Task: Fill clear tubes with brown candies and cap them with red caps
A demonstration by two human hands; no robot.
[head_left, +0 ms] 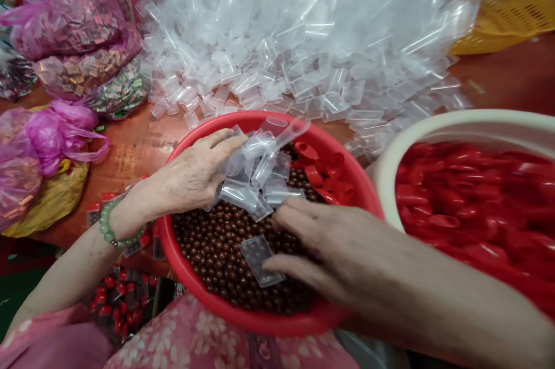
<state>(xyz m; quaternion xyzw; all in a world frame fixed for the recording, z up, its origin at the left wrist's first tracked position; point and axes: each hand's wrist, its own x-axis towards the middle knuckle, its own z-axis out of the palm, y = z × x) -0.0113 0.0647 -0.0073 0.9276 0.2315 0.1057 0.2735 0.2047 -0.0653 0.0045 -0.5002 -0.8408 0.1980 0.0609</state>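
Note:
In the head view, a red basin [191, 276] holds a thick layer of small brown balls [217, 247]. A heap of clear plastic cases [245, 198] lies on the balls at the basin's far side. My left hand [191, 175], a green bead bracelet at its wrist, curls round the left of this heap with cases between thumb and fingers. My right hand [312, 236], slightly blurred, reaches in from the right with thumb and fingers apart. Its fingertips are by the heap, and its thumb meets a single clear case [261, 261] on the balls. Red caps [332, 175] sit at the basin's right.
Behind the basin rises a large pile of clear cases [277, 68]. A white tub [390, 184] of red caps stands right. Pink bags [73, 22] with small pieces lie left. A yellow basket [511, 16] is back right. Red-capped filled cases [124, 299] show below left.

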